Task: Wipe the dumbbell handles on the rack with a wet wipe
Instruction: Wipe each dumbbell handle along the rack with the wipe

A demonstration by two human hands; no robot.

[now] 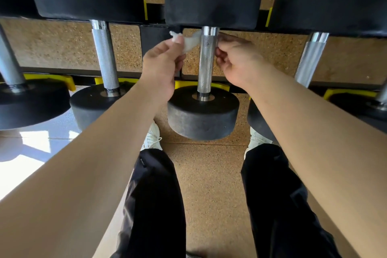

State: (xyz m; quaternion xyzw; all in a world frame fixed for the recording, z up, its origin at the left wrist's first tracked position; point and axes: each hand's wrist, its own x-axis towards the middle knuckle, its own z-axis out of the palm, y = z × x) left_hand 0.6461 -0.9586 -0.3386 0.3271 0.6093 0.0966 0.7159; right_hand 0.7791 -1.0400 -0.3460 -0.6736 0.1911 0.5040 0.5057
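The left hand (163, 63) pinches a crumpled wet wipe (189, 42) between thumb and curled fingers. The wipe's free edge touches the upper end of the middle dumbbell handle (206, 58) on the rack (152, 34). The right hand (236, 58) sits just beside the handle's other side, fingers curled; whether they grip anything I cannot tell. Bare knurled steel runs below both hands. The 2 neighbouring handles, left (104, 54) and right (312, 58), stand well apart.

Bare forearms (94, 163), loose black trousers (155, 205) with a small tag (142, 162) on the left leg, and white lace-up trainers (152, 138).
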